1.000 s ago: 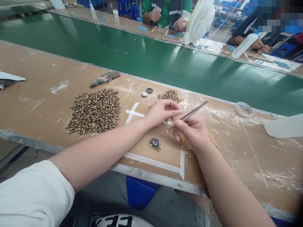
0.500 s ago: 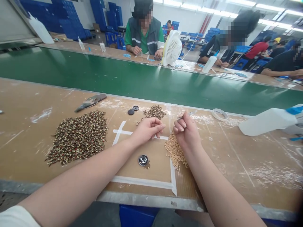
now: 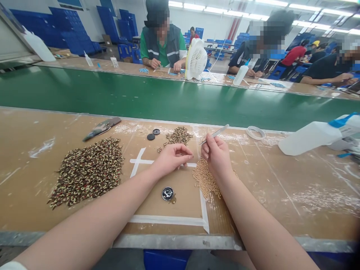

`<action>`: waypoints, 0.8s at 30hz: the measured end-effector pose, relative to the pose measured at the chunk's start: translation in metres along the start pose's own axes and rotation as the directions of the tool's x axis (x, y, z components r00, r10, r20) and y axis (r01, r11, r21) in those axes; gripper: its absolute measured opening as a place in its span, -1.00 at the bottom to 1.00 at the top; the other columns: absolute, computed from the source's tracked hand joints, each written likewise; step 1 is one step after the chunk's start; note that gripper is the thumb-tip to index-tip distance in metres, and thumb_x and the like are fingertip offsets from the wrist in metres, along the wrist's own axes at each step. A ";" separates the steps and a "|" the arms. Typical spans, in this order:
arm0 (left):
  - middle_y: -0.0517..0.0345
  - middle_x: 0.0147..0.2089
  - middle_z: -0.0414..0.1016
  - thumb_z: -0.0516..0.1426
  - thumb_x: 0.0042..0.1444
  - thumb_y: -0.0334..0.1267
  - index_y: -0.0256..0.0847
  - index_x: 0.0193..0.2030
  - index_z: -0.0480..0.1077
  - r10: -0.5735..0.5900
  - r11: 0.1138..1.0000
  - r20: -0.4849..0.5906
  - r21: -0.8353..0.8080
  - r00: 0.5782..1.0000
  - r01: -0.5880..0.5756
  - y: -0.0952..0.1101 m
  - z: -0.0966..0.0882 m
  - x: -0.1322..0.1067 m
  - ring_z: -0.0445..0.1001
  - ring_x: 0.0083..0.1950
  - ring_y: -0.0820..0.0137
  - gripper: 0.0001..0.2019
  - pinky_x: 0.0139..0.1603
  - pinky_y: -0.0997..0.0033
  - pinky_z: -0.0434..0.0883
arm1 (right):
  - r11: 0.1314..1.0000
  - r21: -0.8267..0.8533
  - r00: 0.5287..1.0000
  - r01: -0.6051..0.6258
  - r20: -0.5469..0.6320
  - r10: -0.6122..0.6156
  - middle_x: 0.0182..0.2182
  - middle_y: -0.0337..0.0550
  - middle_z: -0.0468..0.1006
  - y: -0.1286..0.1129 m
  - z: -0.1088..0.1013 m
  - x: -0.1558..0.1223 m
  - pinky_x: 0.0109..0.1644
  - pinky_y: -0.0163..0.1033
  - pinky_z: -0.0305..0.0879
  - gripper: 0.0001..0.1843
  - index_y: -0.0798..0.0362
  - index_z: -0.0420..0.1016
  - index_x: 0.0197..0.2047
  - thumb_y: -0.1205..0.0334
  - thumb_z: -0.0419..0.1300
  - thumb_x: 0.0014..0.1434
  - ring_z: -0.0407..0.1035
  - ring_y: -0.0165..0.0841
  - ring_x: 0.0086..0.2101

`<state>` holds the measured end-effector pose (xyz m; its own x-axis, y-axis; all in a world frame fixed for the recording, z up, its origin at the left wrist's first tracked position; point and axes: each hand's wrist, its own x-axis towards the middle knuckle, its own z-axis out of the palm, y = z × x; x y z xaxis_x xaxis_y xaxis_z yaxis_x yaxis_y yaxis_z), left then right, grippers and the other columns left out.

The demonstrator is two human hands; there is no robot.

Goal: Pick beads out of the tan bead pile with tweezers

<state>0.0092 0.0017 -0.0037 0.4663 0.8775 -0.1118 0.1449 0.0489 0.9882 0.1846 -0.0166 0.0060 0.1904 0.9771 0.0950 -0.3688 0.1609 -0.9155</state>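
my right hand pinches metal tweezers; my left hand is curled, its contents unclear. tan beads lie below, a brown patterned pile and a white bottle flank me.

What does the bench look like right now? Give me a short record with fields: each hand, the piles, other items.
left hand: fingertips pinched, resting on the taped square; what it pinches is too small to tell
right hand: holds tweezers, tip pointing left
beige beads: pile under the right wrist
big pile: brown patterned pieces, left of the square
small pile: same kind of pieces, beyond the left hand
disc: inside the square, near the left wrist
bottle: lying at right
tape ring: by the belt
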 end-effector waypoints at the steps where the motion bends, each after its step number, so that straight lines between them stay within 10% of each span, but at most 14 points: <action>1: 0.14 -0.49 0.52 0.35 0.09 -0.11 -0.20 -0.23 0.51 0.000 1.000 0.004 -0.009 1.000 0.000 0.000 0.000 0.000 0.47 -0.49 0.44 -0.77 -0.55 0.48 0.26 | 0.999 -0.031 1.000 0.021 0.005 -0.020 -0.67 -0.43 0.20 0.001 0.000 0.000 -0.62 -0.34 -0.06 -0.56 -0.01 0.34 -0.44 -0.11 0.36 0.23 0.07 -0.56 -0.68; 10: 0.22 -0.31 0.55 0.36 0.07 -0.19 -0.15 -0.17 0.32 0.015 0.998 0.047 -0.058 0.999 -0.012 -0.006 0.000 0.002 0.51 -0.50 0.50 -0.68 -0.50 0.49 0.35 | 0.953 -0.281 0.992 0.111 0.097 -0.087 -0.70 -0.38 0.23 0.006 -0.003 0.001 -0.57 -0.30 -0.03 -0.50 -0.02 0.34 -0.48 -0.18 0.21 0.35 0.09 -0.51 -0.66; 24: 0.12 -0.32 0.59 0.34 0.12 -0.19 -0.24 -0.21 0.47 -0.018 1.000 0.065 -0.016 0.998 0.020 -0.003 -0.001 0.001 0.53 -0.49 0.50 -0.79 -0.53 0.53 0.33 | 0.985 -0.171 0.995 0.008 0.100 0.009 -0.70 -0.47 0.07 0.015 -0.004 0.004 -0.58 -0.34 -0.08 -0.51 0.00 0.35 -0.45 -0.21 0.29 0.27 -0.04 -0.54 -0.67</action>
<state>0.0082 0.0029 -0.0072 0.5193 0.8436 -0.1366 0.1403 0.0735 0.9874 0.1833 -0.0104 -0.0087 0.0954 0.9875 0.1256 -0.2064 0.1430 -0.9680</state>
